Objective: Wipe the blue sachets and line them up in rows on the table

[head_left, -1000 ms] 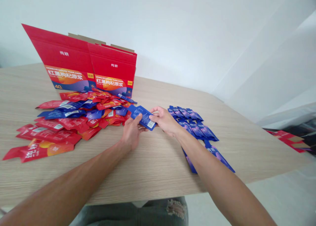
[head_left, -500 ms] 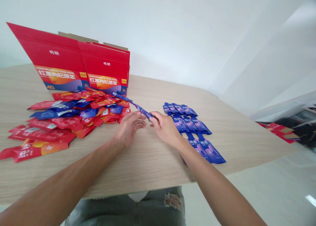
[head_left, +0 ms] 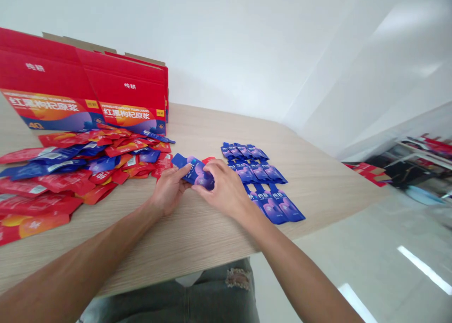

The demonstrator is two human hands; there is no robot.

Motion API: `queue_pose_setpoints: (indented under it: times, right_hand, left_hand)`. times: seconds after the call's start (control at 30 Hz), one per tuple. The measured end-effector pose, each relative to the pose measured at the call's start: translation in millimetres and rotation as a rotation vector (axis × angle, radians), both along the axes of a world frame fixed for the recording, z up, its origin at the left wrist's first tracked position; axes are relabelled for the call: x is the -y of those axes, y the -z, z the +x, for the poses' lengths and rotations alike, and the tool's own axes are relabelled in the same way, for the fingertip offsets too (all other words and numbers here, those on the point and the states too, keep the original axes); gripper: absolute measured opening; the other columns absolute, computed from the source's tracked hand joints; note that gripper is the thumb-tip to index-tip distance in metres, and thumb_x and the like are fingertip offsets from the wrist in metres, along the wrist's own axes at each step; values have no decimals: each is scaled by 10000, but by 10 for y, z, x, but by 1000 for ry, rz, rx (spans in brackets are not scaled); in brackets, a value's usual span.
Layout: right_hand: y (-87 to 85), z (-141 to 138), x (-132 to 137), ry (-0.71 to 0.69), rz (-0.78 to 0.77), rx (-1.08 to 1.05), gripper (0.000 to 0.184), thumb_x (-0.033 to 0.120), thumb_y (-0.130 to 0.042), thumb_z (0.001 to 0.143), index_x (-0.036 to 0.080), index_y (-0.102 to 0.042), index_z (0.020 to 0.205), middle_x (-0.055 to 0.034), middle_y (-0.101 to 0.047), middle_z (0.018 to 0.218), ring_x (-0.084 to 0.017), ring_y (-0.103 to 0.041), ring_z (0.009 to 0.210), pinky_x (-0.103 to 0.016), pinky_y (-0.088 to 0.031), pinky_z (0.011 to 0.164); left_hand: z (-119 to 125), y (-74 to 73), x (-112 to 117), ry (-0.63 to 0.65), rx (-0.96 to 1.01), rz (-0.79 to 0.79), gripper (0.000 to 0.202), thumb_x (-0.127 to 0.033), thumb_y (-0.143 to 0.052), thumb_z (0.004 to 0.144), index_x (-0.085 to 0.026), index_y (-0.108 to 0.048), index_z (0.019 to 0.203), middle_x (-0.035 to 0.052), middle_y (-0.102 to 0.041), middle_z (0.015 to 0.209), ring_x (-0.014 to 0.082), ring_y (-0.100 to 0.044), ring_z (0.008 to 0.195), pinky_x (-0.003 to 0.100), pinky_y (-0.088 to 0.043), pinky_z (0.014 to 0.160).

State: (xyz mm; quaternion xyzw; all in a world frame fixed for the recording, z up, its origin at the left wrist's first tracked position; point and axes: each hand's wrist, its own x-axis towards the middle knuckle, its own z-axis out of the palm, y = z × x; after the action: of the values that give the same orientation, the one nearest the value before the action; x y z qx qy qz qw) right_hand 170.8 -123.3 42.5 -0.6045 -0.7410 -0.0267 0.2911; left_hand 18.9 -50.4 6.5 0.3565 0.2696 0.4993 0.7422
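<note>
Pouch grasped by left hand and right hand over a wood-grain table.
Head view: the pouch is smooth, shiny film, deep blue with rounded purple shapes, its body narrowing to a neck at upper left. It lies between the hands, printed face up: the left thumb presses near the neck, and the right thumb and fingers pinch the opposite end. Left of them, a loose heap of crinkled red and blue packets sits before a creased red cardboard box; right, flat blue packets overlap in three rows.
</note>
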Motion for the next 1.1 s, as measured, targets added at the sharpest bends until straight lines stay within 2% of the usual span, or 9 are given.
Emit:
queue_pose_setpoints:
  times: [0.17,0.33,0.47,0.63,0.73,0.8,0.87,1.0,1.1]
  right_hand:
    - [-51,68,148,21,-76,69,275,307,-781,912,206,-703,1155,-146,-710,1300,-311,-677,1213,-466,-569,1047]
    - [-31,150,374,85,-61,100,233,293,-739,936,203,-720,1150,-149,-725,1269,-319,-686,1180,-462,-591,982]
    - [-1,160,478,69,-69,106,356,405,-817,904,198,-711,1173,-162,-707,1299,-351,-652,1250,-504,-588,1005]
    - [42,104,453,86,-106,87,280,304,-786,908,199,-700,1153,-151,-710,1259,-337,-672,1200,-492,-590,998]
    - [34,178,466,83,-58,51,234,275,-771,899,202,-709,1113,-134,-732,1204,-319,-690,1160,-471,-579,1011]
    - [-8,349,528,116,-8,20,222,269,-773,882,213,-714,1089,-122,-750,1184,-306,-704,1132,-463,-565,1029]
    - [-73,632,640,219,32,3,221,311,-781,868,224,-719,1062,-113,-765,1164,-302,-719,1089,-460,-558,1022]
    - [-154,1416,964,617,31,19,273,449,-776,837,232,-743,1000,-114,-792,1069,-296,-743,958,-423,-564,939]
    - [-74,1977,1202,846,-82,80,303,521,-744,825,236,-752,927,-121,-814,989,-318,-756,934,-422,-556,895]
  left_hand:
    - [-5,17,30,133,-43,10,187,-265,-858,819,-94,-793,781,96,-786,802,172,-719,690,274,-625,655]
    - [22,62,85,290,-60,61,234,-301,-906,786,-91,-810,752,125,-794,788,207,-728,687,310,-644,635]
    - [46,65,129,318,-62,37,208,-279,-895,794,-94,-818,739,129,-799,771,203,-732,674,302,-648,676]
    - [31,72,117,303,-79,24,150,-235,-843,828,-101,-823,765,148,-820,837,208,-747,705,299,-642,700]
    - [4,89,98,402,-97,70,252,-336,-822,862,-92,-827,804,184,-820,866,239,-767,740,331,-641,728]
    - [-16,94,91,463,-110,115,314,-400,-808,872,-88,-842,884,198,-819,897,252,-777,768,342,-636,746]
    - [-28,94,93,471,-123,144,338,-404,-813,862,-95,-853,993,188,-819,928,242,-776,780,330,-626,744]
    - [-22,93,110,461,-149,160,351,-369,-869,805,-113,-855,1045,155,-807,904,214,-748,746,303,-599,699]
    - [-1,95,120,469,-172,173,356,-356,-897,773,-124,-856,1040,144,-801,895,206,-735,740,294,-588,693]
